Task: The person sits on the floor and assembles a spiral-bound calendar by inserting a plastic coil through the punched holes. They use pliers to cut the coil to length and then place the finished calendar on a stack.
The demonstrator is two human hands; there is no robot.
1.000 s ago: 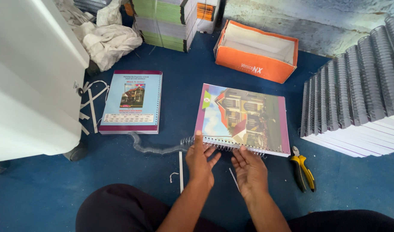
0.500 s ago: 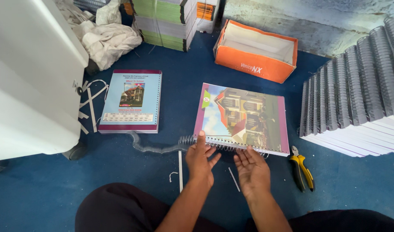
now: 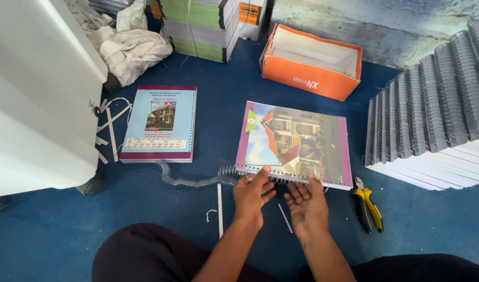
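1. Blue floor carries everything; the person sits on it, dark-clothed legs at the bottom edge.
2. White cabinet-like block fills the left side, standing on the floor.
3. Row of spiral-bound white books is stacked at far right, spines up and leaning.
4. Orange box, open top and white inside, sits at upper centre, well apart from the hands.
5. Stack of green-edged books stands at top centre, with crumpled white cloth to its left.
6. Picture-cover book lies flat at centre, house picture up, punched edge toward the person.
7. Blue-cover book lies flat to its left, apart from it, purple band along its near edge.
8. Spiral coil runs from under the blue-cover book's near edge to the picture-cover book's near-left corner, part threaded into the punched edge.
9. Left hand: grip closed on the coil at the picture-cover book's near edge, thumb on top.
10. Right hand: grip open, palm up, fingers spread, fingertips at the same edge, holding nothing.
11. Yellow-handled pliers lie just right of the right hand, untouched.
12. Thin white strips lie between the legs and the book.
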